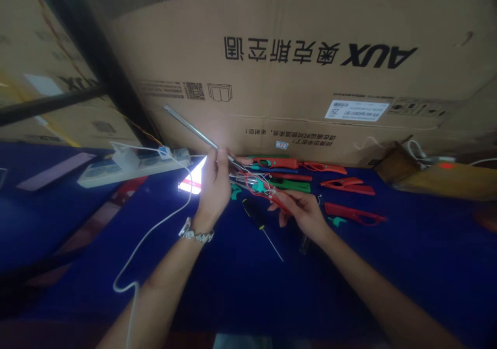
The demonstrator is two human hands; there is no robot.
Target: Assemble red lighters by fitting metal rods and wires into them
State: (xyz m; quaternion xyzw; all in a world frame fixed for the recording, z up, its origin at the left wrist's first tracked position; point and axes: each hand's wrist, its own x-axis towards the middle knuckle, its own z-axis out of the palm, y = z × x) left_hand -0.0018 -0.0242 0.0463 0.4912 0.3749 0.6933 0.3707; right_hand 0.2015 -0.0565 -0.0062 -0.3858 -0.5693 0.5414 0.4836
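With my left hand (pixel 214 188) grasping the metal tube (pixel 190 126) and my right hand (pixel 308 218) grasping the red handle (pixel 281 202), to the right above the blue surface (pixel 233 287), I should keep both steady, so that the turquoise piece (pixel 258 185) between them does not slip.

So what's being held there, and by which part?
A long-necked lighter, it seems: the left hand grips its metal tube partway along, the right hand the end of its red handle.

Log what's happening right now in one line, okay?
left hand: holds metal tube | right hand: holds red casing | screwdriver: lies on blue surface
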